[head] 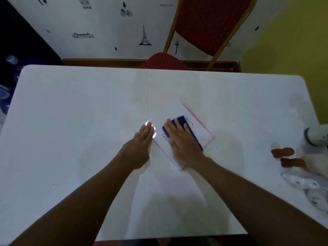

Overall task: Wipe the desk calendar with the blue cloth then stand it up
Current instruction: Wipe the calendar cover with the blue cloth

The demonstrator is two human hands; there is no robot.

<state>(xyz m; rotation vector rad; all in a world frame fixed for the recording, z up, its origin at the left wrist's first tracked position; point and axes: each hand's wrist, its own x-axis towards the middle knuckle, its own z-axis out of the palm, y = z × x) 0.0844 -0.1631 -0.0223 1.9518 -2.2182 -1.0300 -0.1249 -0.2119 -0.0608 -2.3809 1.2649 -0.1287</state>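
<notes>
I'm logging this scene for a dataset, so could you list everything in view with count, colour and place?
table: one, white, fills the middle
desk calendar: one, white with pink binding edge, flat on the table, centre
cloth: one, blue, on the calendar under the right hand
chair: one, red with gold frame, beyond the table
wall: white with black stickers, behind
items at the table's right edge: several, white and brown, too blurred to name
left hand: flat at the calendar's left corner
right hand: flat, pressing the cloth

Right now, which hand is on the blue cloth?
The right hand presses flat on the blue cloth. The left hand rests beside it at the calendar's edge.
</notes>
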